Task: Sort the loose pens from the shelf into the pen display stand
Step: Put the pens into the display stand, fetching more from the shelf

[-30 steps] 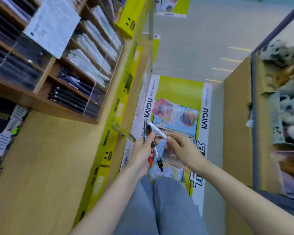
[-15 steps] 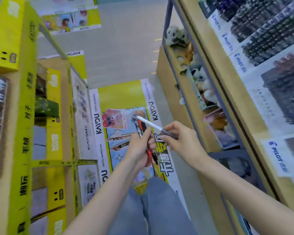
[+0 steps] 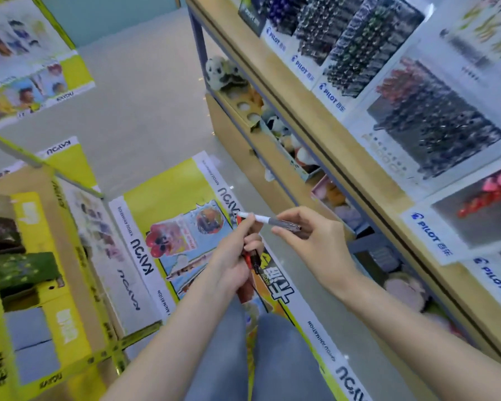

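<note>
My left hand point(image 3: 234, 257) grips a small bunch of pens point(image 3: 250, 257), red and black among them, held upright in front of me. My right hand point(image 3: 310, 238) pinches one white pen with a grey grip point(image 3: 268, 219) by its grip end. The pen lies nearly level, and its white end crosses over my left fingertips. The Pilot pen display stand point(image 3: 434, 123) fills the right side of the view, its tilted trays packed with rows of dark and red pens.
A wooden shelf edge point(image 3: 324, 140) runs diagonally below the display, with plush toys point(image 3: 223, 72) in the compartment under it. Yellow cardboard display boxes point(image 3: 70, 270) stand at the left and ahead. My jeans-clad legs point(image 3: 261, 357) are at the bottom.
The view has swung right, away from the wooden pen racks, and the Pilot display now fills the right side. My right hand has drawn the white pen to the right and laid it flatter.
</note>
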Available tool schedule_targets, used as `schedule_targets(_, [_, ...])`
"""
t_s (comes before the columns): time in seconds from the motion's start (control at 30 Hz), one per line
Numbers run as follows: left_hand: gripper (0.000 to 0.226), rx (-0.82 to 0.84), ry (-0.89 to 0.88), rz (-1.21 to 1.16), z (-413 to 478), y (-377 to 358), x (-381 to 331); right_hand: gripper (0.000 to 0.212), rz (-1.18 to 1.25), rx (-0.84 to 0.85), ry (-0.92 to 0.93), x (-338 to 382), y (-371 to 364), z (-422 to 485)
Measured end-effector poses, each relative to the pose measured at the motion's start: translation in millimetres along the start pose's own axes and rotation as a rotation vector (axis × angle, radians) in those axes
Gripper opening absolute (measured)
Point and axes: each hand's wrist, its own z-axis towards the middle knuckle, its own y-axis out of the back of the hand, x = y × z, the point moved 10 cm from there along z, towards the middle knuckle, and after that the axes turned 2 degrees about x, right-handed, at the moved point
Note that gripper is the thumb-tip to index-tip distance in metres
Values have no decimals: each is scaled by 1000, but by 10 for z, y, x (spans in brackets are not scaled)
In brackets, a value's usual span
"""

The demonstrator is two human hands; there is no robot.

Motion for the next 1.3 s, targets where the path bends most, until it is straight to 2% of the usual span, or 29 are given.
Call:
schedule_targets(0.1, [18, 49, 88, 166, 79, -119, -73, 15, -65, -98, 48, 70, 56, 64])
schedule_targets(0.17, [19, 87, 142, 257, 131, -205, -115, 24, -127, -171, 76, 117, 87, 101])
schedule_targets(0.27, [20, 95, 176, 390, 225, -274, -180, 23, -236, -263, 79, 151, 103, 117])
schedule_targets(0.43, [16, 87, 92, 859, 402, -334, -266, 10, -137, -570, -171, -25, 373, -82])
schedule_targets(0.53, [14, 175, 119, 1034, 465, -483, -151, 10, -123, -730, -238, -118, 594, -291])
schedule_targets(0.63, [21, 274, 135, 1217, 514, -683, 33, 12, -72, -876, -342, -327, 832, -547])
schedule_targets(0.77, [21, 374, -3, 1435, 567, -1058, 221, 15, -80, -1026, -431, -523, 1147, -819])
schedule_targets(0.9, [21, 470, -129, 1537, 580, -1418, 381, 11, -16, -1074, -446, -650, 1395, -869])
schedule_targets(1.03, [26, 508, -175, 1577, 680, -1673, 502, 10, -9, -1071, -424, -682, 1615, -721])
schedule_targets(1.2, [27, 521, -183, 1542, 799, -1918, 616, 9, -117, -948, -406, -664, 1852, -353])
schedule_targets(1.3, [24, 523, -165, 1512, 848, -2020, 667, 20, -242, -875, -398, -642, 1965, -157])
